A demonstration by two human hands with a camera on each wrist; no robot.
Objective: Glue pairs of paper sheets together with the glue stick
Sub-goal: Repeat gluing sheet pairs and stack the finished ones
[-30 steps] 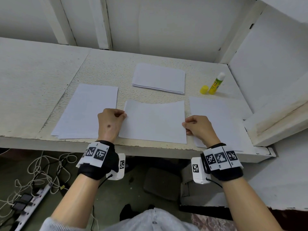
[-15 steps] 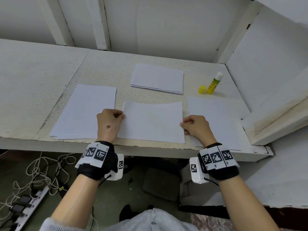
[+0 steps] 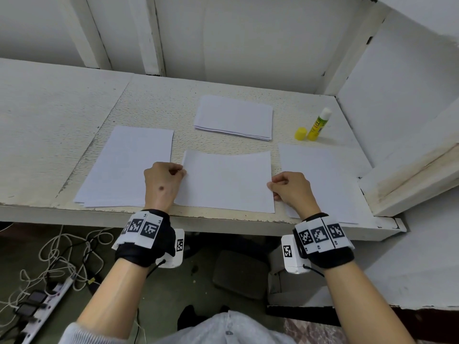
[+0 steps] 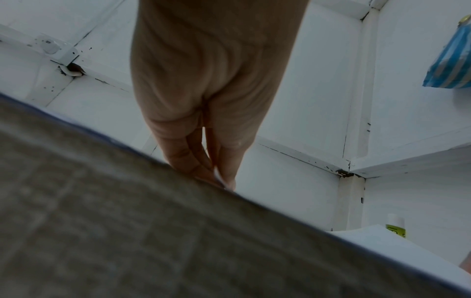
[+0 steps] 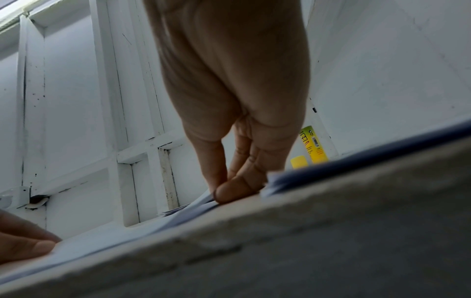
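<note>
Fingers of the left hand and right hand pinch the flat white paper sheet on the rough white table, probably to line it up. The left wrist view shows curled fingers. The right wrist view shows the thumb pinching paper, with the open yellow glue stick behind.

black wristbands bearing white checkered tags, grey sleeves.

The flat rectangular sheets of paper are plain white, like the pebbled, painted white desk under them. Beyond the sheets' right corner stands the yellow plastic glue stick, with a white tip, green top band and red lettering; its round cap, just left of it, is plain yellow. Nearer than the sheets, both black fabric wristbands carry white tags with black square patterns.
</note>
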